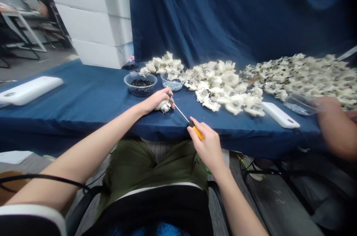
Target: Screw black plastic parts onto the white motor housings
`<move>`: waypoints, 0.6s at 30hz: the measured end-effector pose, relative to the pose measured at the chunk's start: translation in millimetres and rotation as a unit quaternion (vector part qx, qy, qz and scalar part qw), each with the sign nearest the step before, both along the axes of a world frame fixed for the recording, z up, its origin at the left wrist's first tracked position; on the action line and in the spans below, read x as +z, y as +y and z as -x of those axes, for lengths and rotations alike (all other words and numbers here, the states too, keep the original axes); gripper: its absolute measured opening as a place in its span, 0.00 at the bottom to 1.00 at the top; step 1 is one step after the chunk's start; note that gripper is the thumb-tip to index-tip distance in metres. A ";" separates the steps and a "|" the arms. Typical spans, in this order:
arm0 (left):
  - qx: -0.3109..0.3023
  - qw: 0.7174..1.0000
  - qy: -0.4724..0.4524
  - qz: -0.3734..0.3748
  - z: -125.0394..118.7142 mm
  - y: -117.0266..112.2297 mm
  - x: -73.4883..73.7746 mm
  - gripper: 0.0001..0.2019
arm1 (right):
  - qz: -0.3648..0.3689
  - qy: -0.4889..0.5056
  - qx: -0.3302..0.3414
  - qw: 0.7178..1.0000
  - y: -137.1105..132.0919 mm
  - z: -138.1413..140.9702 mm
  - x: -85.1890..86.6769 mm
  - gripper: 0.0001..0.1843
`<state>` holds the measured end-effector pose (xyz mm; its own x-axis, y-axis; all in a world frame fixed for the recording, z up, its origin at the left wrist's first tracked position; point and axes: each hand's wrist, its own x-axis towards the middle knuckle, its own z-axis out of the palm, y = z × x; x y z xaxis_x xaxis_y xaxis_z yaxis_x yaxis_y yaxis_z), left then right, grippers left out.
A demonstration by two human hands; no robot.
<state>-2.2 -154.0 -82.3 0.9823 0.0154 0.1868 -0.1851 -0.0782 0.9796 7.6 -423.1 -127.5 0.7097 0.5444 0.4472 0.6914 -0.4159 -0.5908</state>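
My left hand [161,99] is closed around a cream plastic part [164,106] with a metal piece on it, held down at the table's front edge. In my right hand [206,140] is a screwdriver [197,131] with an orange and black handle. Its thin metal shaft slants up to the left, and the tip meets the part beside my left fingers. Whether a screw sits under the tip is too small to tell. Just behind my left hand stand a clear bowl of small black pieces [141,84] and a bowl of small silvery pieces [173,83].
Heaps of cream plastic parts [220,83] cover the table's middle and right [312,76]. White flat devices lie left [30,89] and right [280,114]. White boxes [95,28] are stacked at back left. A co-worker's blurred arm [337,128] reaches near another bowl [298,106].
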 end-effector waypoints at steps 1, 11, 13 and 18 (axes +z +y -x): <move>-0.001 1.000 0.000 0.001 0.4 -0.4 0.4 0.08 | 0.001 -0.001 -0.003 1.000 0.8 -0.1 -0.1 0.24; -0.013 1.000 -0.005 0.002 3.1 -3.8 5.2 0.07 | 0.004 -0.004 -0.002 1.000 2.6 -1.2 1.9 0.24; -0.014 1.000 -0.005 0.002 2.9 -3.2 4.9 0.07 | 0.002 -0.001 -0.002 1.000 2.1 -1.1 2.1 0.24; -0.016 1.000 -0.008 0.001 2.9 -1.9 3.7 0.06 | -0.002 0.014 0.000 1.000 2.9 -1.6 3.4 0.24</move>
